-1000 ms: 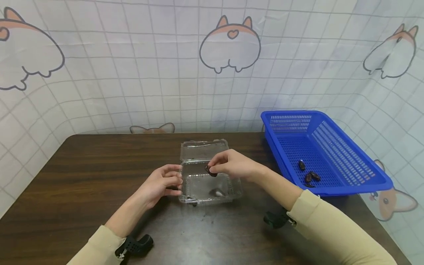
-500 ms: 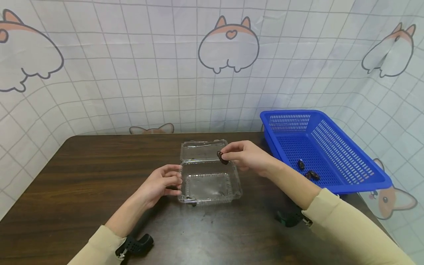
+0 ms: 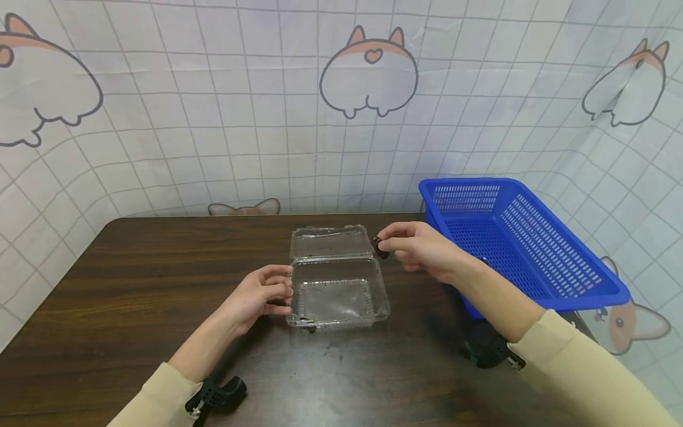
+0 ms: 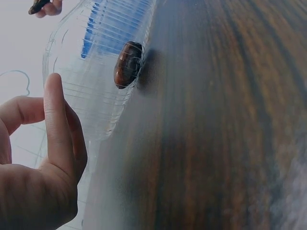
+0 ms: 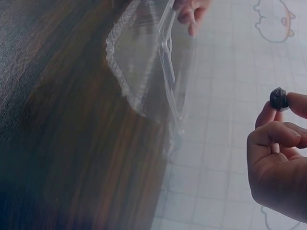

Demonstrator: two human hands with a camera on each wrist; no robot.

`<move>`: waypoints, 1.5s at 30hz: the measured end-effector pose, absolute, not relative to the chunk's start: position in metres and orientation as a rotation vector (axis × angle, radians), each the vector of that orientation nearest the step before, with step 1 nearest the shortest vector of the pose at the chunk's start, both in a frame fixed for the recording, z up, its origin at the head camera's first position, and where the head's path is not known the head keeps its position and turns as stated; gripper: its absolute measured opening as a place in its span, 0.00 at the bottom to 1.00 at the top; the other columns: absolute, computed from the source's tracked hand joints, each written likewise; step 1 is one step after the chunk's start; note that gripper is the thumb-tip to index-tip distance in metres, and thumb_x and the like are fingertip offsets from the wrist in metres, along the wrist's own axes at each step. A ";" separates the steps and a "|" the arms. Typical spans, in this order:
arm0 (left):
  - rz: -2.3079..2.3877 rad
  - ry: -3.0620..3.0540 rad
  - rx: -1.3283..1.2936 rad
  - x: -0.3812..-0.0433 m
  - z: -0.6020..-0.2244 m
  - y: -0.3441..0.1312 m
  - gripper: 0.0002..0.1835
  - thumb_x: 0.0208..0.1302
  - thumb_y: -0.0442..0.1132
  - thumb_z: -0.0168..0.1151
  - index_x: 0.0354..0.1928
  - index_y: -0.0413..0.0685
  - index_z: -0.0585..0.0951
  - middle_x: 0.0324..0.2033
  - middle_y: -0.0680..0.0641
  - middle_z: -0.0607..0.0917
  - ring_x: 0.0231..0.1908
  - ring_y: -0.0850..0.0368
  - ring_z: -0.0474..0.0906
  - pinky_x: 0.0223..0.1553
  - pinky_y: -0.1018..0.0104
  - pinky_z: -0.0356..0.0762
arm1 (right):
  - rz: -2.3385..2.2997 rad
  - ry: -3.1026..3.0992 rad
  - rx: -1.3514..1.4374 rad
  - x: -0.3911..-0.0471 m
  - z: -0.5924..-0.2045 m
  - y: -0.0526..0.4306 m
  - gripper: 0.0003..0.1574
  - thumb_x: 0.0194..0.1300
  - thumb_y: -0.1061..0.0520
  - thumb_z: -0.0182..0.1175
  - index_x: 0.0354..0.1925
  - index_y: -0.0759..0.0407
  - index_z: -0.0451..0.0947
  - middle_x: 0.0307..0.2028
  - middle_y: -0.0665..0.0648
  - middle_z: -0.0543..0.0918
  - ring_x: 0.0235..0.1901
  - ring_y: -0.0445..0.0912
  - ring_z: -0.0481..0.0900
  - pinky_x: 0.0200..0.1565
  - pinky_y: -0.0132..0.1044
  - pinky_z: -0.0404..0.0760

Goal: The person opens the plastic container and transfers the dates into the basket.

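My right hand (image 3: 421, 248) pinches a dark brown, shiny date (image 3: 380, 247) between thumb and fingertips, just right of the hinge of a clear plastic clamshell box (image 3: 384, 290). In the right wrist view this date (image 5: 278, 99) shows as a dark lump at the fingertips. The box lies with its lid folded back on the table. Along its left wall, my left hand (image 3: 256, 299) touches the plastic with fingers extended. In the left wrist view another date (image 4: 128, 64) shows through the clear wall, low near the tabletop.
A blue perforated basket (image 3: 578, 255) stands at the right; a bit of a dark date (image 3: 484, 260) peeks out above my right forearm. Behind the brown wooden table (image 3: 160, 255) hangs a white gridded curtain (image 3: 240, 118) with cartoon dogs.
My right hand has moved right, from over the box to beside its hinge, still pinching the date. Its forearm now hides most of the basket's dates. The left hand stays in place.
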State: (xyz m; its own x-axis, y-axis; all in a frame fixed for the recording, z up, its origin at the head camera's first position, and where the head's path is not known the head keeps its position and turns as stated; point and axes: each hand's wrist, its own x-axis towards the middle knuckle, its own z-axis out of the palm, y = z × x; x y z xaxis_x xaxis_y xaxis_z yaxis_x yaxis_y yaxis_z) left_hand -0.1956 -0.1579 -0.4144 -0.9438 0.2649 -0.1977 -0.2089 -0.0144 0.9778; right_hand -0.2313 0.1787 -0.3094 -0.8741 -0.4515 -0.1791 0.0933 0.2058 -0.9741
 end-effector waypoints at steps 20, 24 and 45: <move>2.037 1.934 0.071 -0.195 -0.413 -0.158 0.31 0.65 0.25 0.60 0.69 0.30 0.64 0.41 0.45 0.78 0.35 0.54 0.79 0.37 0.61 0.87 | -1.716 2.108 -0.273 -0.224 -0.301 0.221 0.19 0.73 0.59 0.61 0.57 0.66 0.69 0.19 0.47 0.58 0.19 0.41 0.51 0.29 0.40 0.50; 2.040 1.933 0.067 -0.195 -0.415 -0.158 0.31 0.65 0.25 0.60 0.69 0.30 0.65 0.41 0.45 0.78 0.35 0.54 0.79 0.37 0.61 0.87 | -1.721 2.130 -0.275 -0.224 -0.300 0.230 0.24 0.74 0.58 0.61 0.62 0.68 0.69 0.20 0.47 0.59 0.19 0.42 0.50 0.29 0.40 0.51; 2.042 1.924 0.101 -0.193 -0.413 -0.157 0.31 0.66 0.26 0.59 0.70 0.30 0.64 0.40 0.46 0.77 0.35 0.55 0.79 0.37 0.62 0.87 | -1.684 2.190 -0.230 -0.218 -0.301 0.270 0.13 0.75 0.56 0.61 0.54 0.58 0.75 0.20 0.47 0.59 0.20 0.44 0.54 0.37 0.40 0.66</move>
